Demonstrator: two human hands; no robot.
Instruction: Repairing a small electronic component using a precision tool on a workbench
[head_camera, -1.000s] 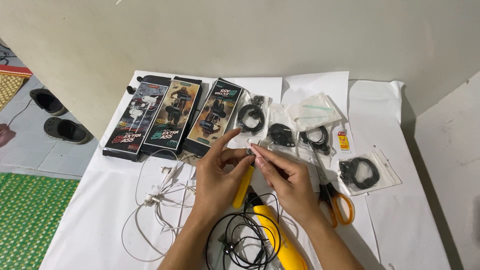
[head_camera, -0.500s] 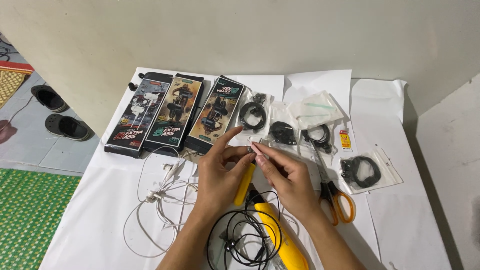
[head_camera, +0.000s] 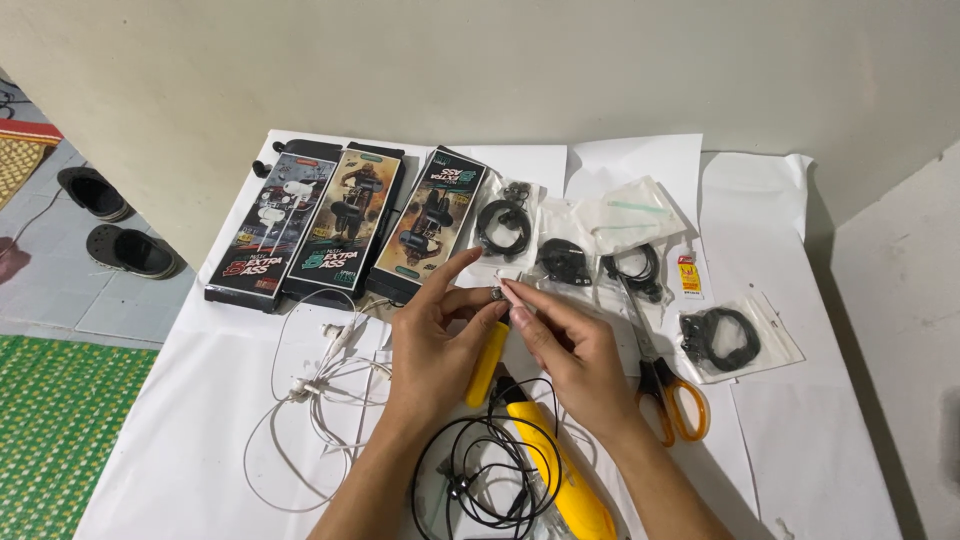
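My left hand (head_camera: 436, 340) and my right hand (head_camera: 568, 350) meet over the middle of a white-papered table (head_camera: 830, 430). Together their fingertips pinch a tiny dark earbud piece (head_camera: 496, 294). A black earphone cable (head_camera: 480, 470) trails down from the hands in loose loops. Under the hands lies a yellow tool (head_camera: 545, 450) with a thin yellow handle (head_camera: 486, 365).
Three long earphone boxes (head_camera: 350, 225) lie at the back left. Clear bags with black cables (head_camera: 505, 225) (head_camera: 725, 335) sit at the back right. Orange-handled scissors (head_camera: 665, 385) lie right of my right hand. A white earphone cable (head_camera: 310, 400) sprawls at left. Shoes (head_camera: 125, 250) stand on the floor.
Both hands stay together on the small piece; the fingers have shifted only slightly. Nothing else on the table has moved.
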